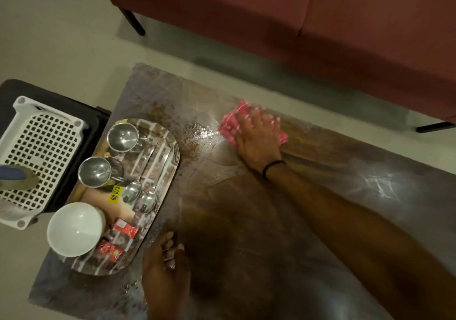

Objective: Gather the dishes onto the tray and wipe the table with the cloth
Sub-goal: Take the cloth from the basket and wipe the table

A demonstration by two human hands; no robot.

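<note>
Head view: looks down on a dark mottled surface, with a red sofa beyond its far edge.
Right hand: the right hand lies flat with its fingers straight and spread, pressing down on the cloth. It pinches nothing. A spread palm probably keeps the fabric from bunching and covers more of the top.
Cloth: the pink cloth sits under that hand near the far edge, showing mostly to its left.
Left hand: the left hand rests on the surface just beside the tray's near corner, fingers loosely bent and holding nothing. It likely braces the reach. Whether it touches the rim I cannot tell.
Tray: the tray sits at the left end, which leaves the rest of the top free for wiping.
Dishes: two steel cups, a white bowl and two spoons are all on the tray, along with red packets.
Stage: gathering looks done; wiping appears under way.
Wet patch: a glistening wet patch lies between cloth and tray, seemingly unwiped.
Aside: a white basket stands left of the surface.
</note>
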